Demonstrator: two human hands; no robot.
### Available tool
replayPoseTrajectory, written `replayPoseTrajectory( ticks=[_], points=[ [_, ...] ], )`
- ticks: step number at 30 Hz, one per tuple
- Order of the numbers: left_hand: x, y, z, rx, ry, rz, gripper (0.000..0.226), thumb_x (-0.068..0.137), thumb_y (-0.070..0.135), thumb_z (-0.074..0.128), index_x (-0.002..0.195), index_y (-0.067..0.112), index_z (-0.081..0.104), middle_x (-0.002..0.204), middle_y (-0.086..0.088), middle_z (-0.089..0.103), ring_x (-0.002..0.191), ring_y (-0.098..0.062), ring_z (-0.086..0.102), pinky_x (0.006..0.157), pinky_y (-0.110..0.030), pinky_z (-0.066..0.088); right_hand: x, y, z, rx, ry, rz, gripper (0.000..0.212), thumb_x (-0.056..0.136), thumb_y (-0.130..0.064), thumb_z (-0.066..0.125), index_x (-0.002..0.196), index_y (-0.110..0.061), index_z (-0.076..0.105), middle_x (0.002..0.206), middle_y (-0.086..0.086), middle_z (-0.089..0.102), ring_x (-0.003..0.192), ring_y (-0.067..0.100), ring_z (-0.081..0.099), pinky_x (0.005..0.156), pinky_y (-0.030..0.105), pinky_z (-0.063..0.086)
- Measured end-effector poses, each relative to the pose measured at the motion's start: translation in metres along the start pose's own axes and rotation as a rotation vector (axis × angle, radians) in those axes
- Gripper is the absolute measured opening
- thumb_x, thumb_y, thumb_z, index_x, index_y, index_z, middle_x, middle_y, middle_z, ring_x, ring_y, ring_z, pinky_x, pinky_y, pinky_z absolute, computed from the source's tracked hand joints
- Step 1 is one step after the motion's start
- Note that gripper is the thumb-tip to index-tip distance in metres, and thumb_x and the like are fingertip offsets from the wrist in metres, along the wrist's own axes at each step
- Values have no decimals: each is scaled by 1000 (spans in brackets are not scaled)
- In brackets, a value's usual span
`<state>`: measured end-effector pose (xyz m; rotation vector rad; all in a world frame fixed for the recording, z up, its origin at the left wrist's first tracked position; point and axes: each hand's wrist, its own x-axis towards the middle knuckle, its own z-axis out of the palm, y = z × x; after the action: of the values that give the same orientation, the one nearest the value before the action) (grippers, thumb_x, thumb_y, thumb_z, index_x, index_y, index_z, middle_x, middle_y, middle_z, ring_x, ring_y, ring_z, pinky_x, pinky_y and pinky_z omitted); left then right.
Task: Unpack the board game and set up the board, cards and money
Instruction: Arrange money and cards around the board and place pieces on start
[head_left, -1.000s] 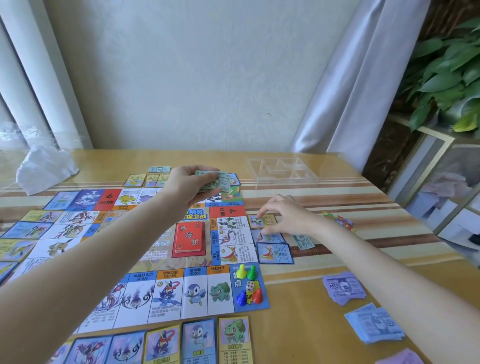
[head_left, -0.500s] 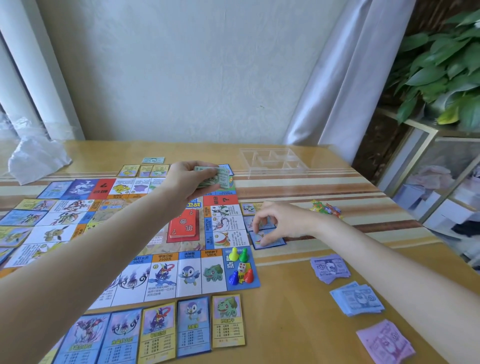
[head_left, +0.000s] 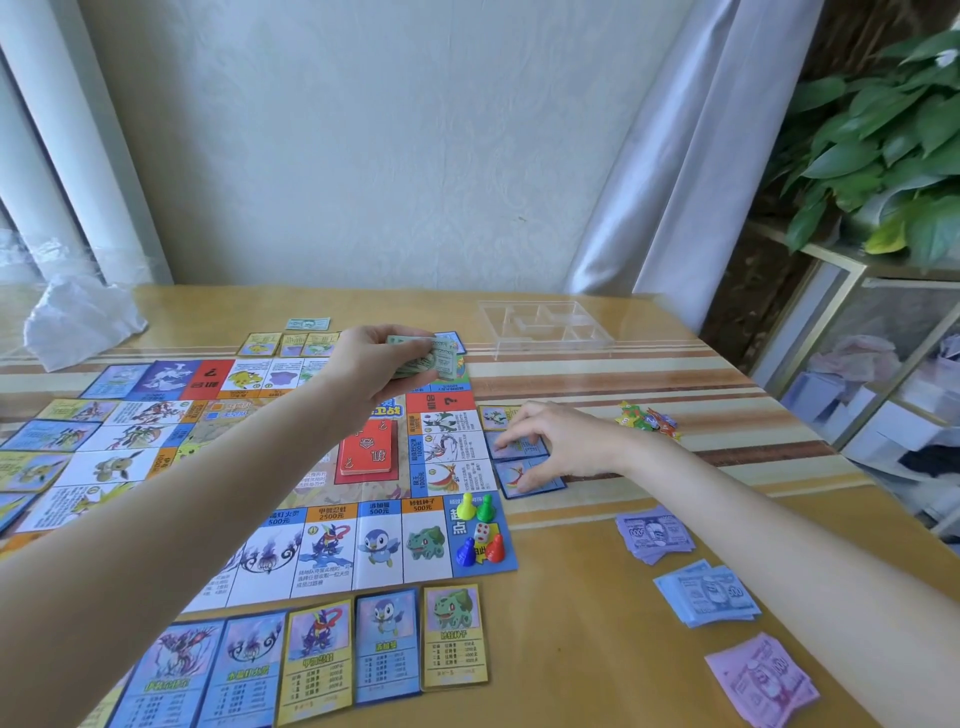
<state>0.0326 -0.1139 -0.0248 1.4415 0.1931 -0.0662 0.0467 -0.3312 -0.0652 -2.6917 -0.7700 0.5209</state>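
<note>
The colourful game board (head_left: 322, 551) lies flat on the wooden table, with a red card deck (head_left: 368, 448) at its centre and coloured pawns with a die (head_left: 478, 530) on its near right corner. My left hand (head_left: 374, 366) grips a stack of green banknotes (head_left: 434, 358) above the board's far edge. My right hand (head_left: 558, 444) rests its fingertips on blue property cards (head_left: 519, 448) beside the board's right edge. More property cards (head_left: 384, 644) line the near edge. Purple (head_left: 653, 532), blue (head_left: 709, 595) and pink (head_left: 761, 680) money piles lie at the right.
A clear plastic tray (head_left: 543, 327) stands at the far side of the table, a crumpled plastic bag (head_left: 78, 319) at the far left. Small coloured pieces (head_left: 647, 418) lie right of my right hand. A single green note (head_left: 307, 324) lies beyond the board. A shelf with a plant (head_left: 883, 135) stands on the right.
My right hand has drawn back slightly along the cards at the board's right edge, from the top card to the lower blue ones. My left hand still holds the green notes.
</note>
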Motion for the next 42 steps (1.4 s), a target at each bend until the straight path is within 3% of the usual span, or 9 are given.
replayPoseTrajectory(
  ticks=[4, 10, 17, 22, 25, 32, 35, 38, 42],
  points=[
    [0, 1, -1, 4, -3, -1, 3, 88, 6, 60, 88, 5, 63, 87, -10, 62, 71, -15, 65, 58, -19, 57, 4, -1, -1, -12, 5, 11, 57, 78, -36, 73, 130, -25, 53, 135, -1, 40, 125, 15, 36, 98, 26, 29],
    [-2, 1, 0, 12, -6, -3, 2, 88, 6, 60, 87, 5, 62, 89, -11, 61, 73, -16, 65, 57, -19, 57, 4, 0, 0, -1, 14, 14, 51, 79, -37, 72, 126, -27, 56, 127, -3, 43, 117, 14, 40, 94, 28, 33],
    [-10, -4, -8, 35, -35, -31, 3, 87, 6, 61, 86, 4, 63, 87, -11, 62, 67, -15, 65, 52, -18, 55, 3, -19, -39, 355, 362, 9, 14, 88, -25, 63, 100, -19, 66, 98, -9, 64, 90, 10, 58, 79, 25, 46],
    [-26, -3, -9, 72, -128, -23, 4, 87, 10, 62, 84, 7, 64, 81, -10, 62, 59, -8, 64, 49, -14, 52, 7, -65, -43, 548, 316, -101, 8, 83, -22, 69, 88, -16, 65, 82, -1, 67, 67, 5, 60, 66, 22, 51],
    [-42, -3, -14, 102, -170, -9, 6, 88, 11, 60, 85, 9, 64, 75, -7, 61, 51, -4, 61, 44, -12, 48, 7, -82, -37, 592, 323, -143, 14, 77, -11, 74, 75, -14, 61, 67, -1, 61, 49, -1, 53, 52, 15, 45],
    [-84, -11, -43, 128, -183, -38, 10, 88, 16, 61, 83, 8, 64, 64, -2, 63, 43, -3, 57, 39, -11, 44, -9, -117, -13, 625, 173, -198, 21, 74, -2, 75, 75, -12, 57, 69, 7, 59, 54, 10, 52, 51, 18, 43],
    [-103, -14, -54, 124, -229, -58, 11, 87, 15, 61, 88, 6, 66, 68, -3, 66, 50, -5, 61, 42, -11, 47, -20, -130, -7, 574, 128, -187, 21, 75, -1, 74, 79, -12, 56, 67, 6, 61, 52, 10, 55, 51, 19, 45],
    [-121, -19, -68, 117, -324, -95, 18, 87, 9, 58, 102, 0, 64, 80, -5, 69, 63, -6, 66, 49, -11, 51, -35, -138, -3, 572, 102, -179, 19, 78, 3, 70, 84, -10, 56, 54, -6, 62, 45, 5, 57, 49, 16, 47],
    [-140, -27, -89, 130, -275, -74, 14, 87, 2, 57, 98, 1, 66, 80, -7, 72, 68, -10, 69, 53, -15, 54, -56, -148, 6, 487, 31, -149, 16, 78, -1, 72, 79, -9, 57, 52, -6, 65, 45, 3, 57, 46, 15, 43]
  ],
)
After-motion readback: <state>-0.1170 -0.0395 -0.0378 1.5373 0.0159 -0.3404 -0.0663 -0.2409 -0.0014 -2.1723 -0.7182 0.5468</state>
